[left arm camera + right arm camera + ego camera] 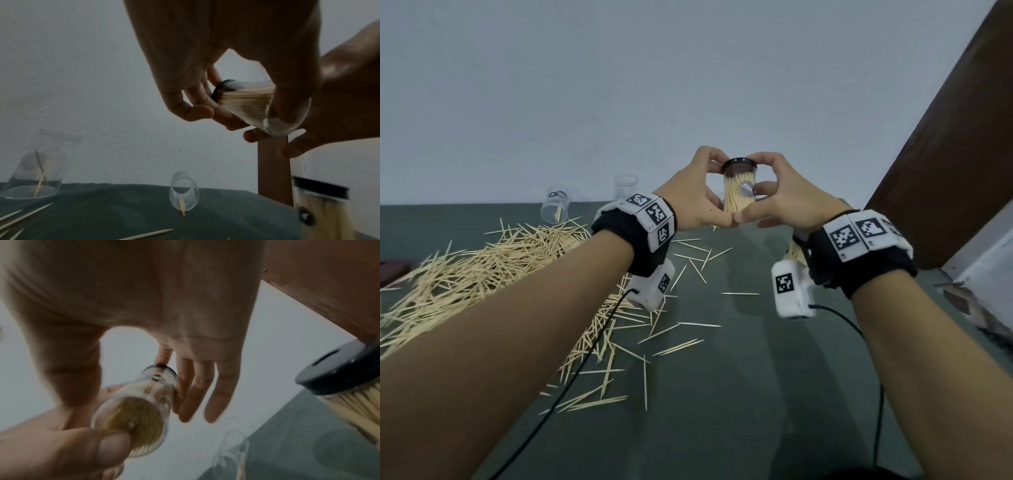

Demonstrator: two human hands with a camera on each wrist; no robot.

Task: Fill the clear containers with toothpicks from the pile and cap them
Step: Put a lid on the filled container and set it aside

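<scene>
We scan for anything to read and find no words, brands or numbers. The only signs are black-and-white square coded markers on the white blocks of the black left wristband (643, 219) and the black right wristband (866, 236); we cannot decode them.

head view downward, wrist views close, sharing container (739, 186)

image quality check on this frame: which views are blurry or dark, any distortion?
Head view: sharpest, evenly lit, wide-angle bending at edges; held container clear. Left wrist view: dim, soft, hands in shadow. Right wrist view: blurriest; palm and capped container at the right edge smeared.
</scene>
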